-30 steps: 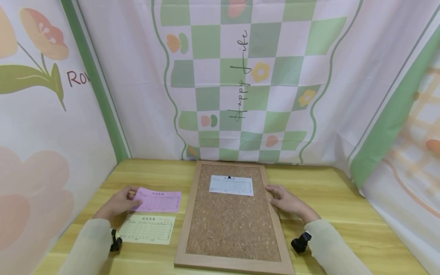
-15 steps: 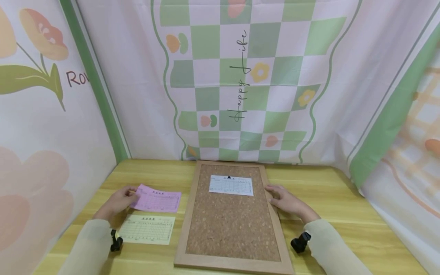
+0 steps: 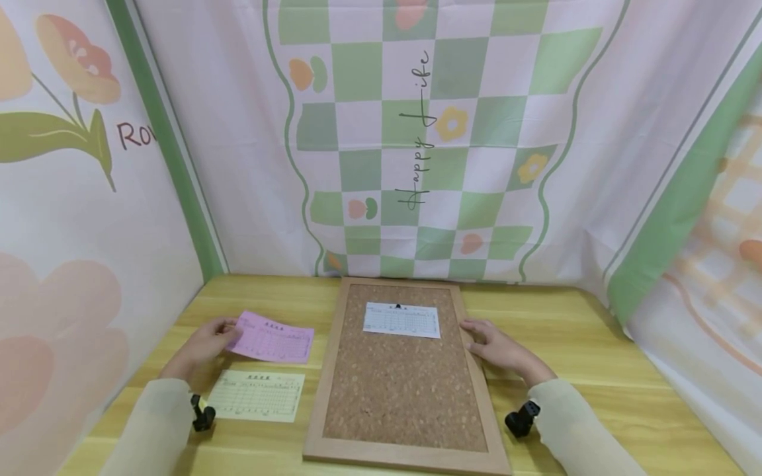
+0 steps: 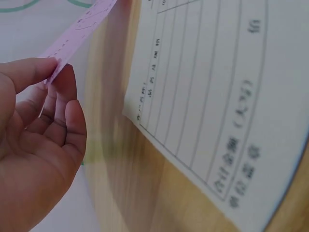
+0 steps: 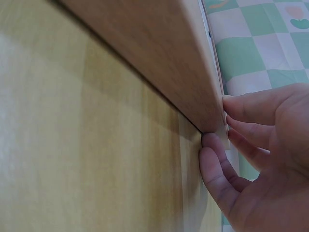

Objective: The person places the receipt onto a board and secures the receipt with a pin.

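Note:
A pink printed form (image 3: 274,337) is pinched at its left edge between thumb and fingers of my left hand (image 3: 205,344). In the left wrist view the pink slip (image 4: 82,34) slants up from the table, caught by the fingertips. A pale yellow form (image 3: 258,396) lies flat just below it. To the right lies a wood-framed cork board (image 3: 405,390). My right hand (image 3: 500,347) holds the board's right edge; the right wrist view shows bent fingers (image 5: 215,164) against the side of the frame (image 5: 159,58). A white form (image 3: 401,322) is on the board's upper part.
A small black clip (image 3: 398,306) sits at the white form's top edge. The wooden table (image 3: 553,317) ends at a patterned curtain (image 3: 440,145) behind the board, with more hanging fabric at both sides.
My left hand has lifted the pink form's left side a little, so it now tilts off the table. The right hand and board have stayed put.

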Available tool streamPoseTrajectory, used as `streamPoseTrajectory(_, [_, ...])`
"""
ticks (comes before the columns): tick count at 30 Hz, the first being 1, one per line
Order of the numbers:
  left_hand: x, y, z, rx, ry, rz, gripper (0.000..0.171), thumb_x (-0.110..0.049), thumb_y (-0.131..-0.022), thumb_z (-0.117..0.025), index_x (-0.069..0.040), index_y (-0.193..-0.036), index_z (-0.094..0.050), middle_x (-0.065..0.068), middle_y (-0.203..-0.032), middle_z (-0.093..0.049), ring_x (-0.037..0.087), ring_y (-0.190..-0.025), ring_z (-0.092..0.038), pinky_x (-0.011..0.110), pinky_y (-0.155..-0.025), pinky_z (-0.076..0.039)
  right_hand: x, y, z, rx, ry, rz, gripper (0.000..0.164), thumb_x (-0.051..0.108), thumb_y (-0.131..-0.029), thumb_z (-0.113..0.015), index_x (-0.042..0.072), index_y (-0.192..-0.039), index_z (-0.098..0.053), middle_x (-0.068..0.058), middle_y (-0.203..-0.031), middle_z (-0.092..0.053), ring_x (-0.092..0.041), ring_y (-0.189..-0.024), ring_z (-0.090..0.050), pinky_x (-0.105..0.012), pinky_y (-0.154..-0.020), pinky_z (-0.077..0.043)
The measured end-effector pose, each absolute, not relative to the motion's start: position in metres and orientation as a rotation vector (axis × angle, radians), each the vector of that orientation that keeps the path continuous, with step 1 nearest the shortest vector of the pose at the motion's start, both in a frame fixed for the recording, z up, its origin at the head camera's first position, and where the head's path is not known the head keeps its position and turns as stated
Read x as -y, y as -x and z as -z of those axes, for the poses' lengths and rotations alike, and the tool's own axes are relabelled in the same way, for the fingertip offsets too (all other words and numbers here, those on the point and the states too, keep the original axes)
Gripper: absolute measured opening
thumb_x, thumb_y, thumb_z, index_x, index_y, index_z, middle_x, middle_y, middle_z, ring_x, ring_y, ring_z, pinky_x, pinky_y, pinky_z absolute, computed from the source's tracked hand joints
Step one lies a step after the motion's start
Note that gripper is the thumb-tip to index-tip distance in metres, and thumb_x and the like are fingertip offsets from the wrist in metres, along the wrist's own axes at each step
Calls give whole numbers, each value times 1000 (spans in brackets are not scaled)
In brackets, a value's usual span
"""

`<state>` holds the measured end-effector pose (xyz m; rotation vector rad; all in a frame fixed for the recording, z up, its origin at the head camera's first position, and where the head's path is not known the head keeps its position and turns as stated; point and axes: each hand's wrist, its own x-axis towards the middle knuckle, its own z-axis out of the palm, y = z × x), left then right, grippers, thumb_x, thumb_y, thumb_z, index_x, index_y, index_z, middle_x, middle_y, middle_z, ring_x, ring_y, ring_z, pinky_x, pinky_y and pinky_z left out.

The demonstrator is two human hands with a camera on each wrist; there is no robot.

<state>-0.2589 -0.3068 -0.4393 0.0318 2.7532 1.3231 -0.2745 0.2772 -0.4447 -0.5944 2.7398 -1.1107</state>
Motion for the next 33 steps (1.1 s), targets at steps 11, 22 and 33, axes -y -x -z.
streamPoseTrajectory(11, [304,258,429,-2727,-79,-1386,54,-32,-106,-50,9,-141,-42,22,-121,-58,34,-110,-57,55,-95,-44,-276,273,443,-2720,557,1122,50,10,-103,-55,-12,-145,-40,-37,-149,-29,-56,-135,-29,-64,-106,-31])
streamPoseTrajectory(22, [300,258,422,-2689,-94,-1461,58,-34,-105,-53,8,-143,-42,17,-118,-60,28,-106,-58,48,-94,-46,-277,272,443,-2710,569,1132,50,9,-103,-54,-12,-146,-39,-37,-149,-29,-56,-135,-28,-64,-104,-33])
streamPoseTrajectory(33, [299,255,416,-2658,-133,-1545,57,-32,-105,-53,8,-143,-41,19,-120,-59,23,-104,-59,51,-98,-44,-274,275,442,-2790,625,1056,48,8,-102,-54,-16,-141,-42,-40,-145,-33,-58,-133,-28,-67,-104,-29])
